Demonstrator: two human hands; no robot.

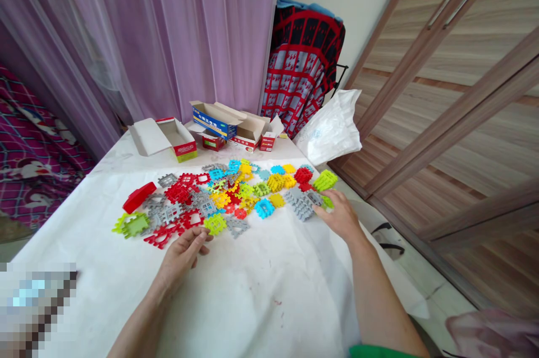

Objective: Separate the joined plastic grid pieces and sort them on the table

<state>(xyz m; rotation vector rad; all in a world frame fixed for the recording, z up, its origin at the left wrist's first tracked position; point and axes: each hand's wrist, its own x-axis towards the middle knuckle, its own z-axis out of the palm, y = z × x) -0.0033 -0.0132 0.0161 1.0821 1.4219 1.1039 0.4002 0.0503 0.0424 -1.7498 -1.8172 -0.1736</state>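
Note:
My left hand [187, 248] hovers over the near side of a loose pile of plastic interlocking building pieces, its fingers loosely bent and apart, holding nothing I can see. Its fingertips are close to a yellow-green square piece [215, 224]. At the pile's right end, my right hand [342, 215] has its thumb and forefinger around a grey square piece [314, 197]. That piece is against a row of stacked grey pieces [298, 204]. Just beyond the hand is a yellow-green stack [325, 179], with a red stack [303, 175] to its left. Yellow stacked pieces [276, 182] and a blue piece [264, 208] lie further left.
Open cardboard boxes, among them a blue one [214, 120] and a red-and-green one [184, 149], stand at the table's back. A white plastic bag [330, 128] is at the back right corner. A red plastic part [138, 197] lies left on the white tablecloth [252, 296].

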